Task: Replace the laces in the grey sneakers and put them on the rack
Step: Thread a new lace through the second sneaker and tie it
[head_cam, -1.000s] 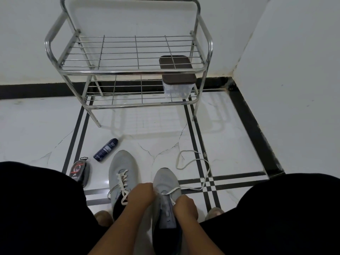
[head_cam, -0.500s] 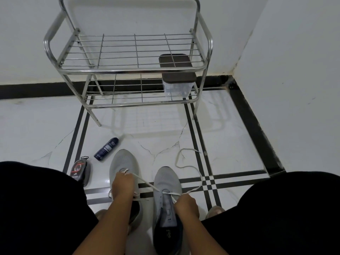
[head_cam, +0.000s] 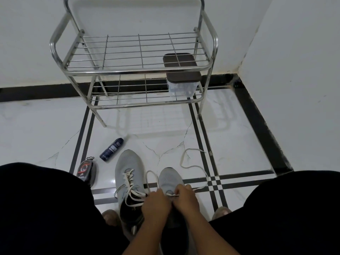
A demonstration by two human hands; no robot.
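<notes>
Roughly half done, I'd say: left sneaker [head_cam: 128,173] laced but untied, right sneaker [head_cam: 170,179] only at its first eyelets, both hands [head_cam: 156,203] [head_cam: 185,196] pinching its lace [head_cam: 193,165] mid-floor, rest trailing toward the right wall, rack [head_cam: 139,70] at the back wall without shoes.

Head camera, looking down-forward, close over floor [head_cam: 230,126].

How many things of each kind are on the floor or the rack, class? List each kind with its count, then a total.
Grey sneakers: 2
White laces: 2
Metal rack: 1
Lidded box: 1
Dark spray can: 1
Shoe polish sponge: 1
Total: 8
</notes>
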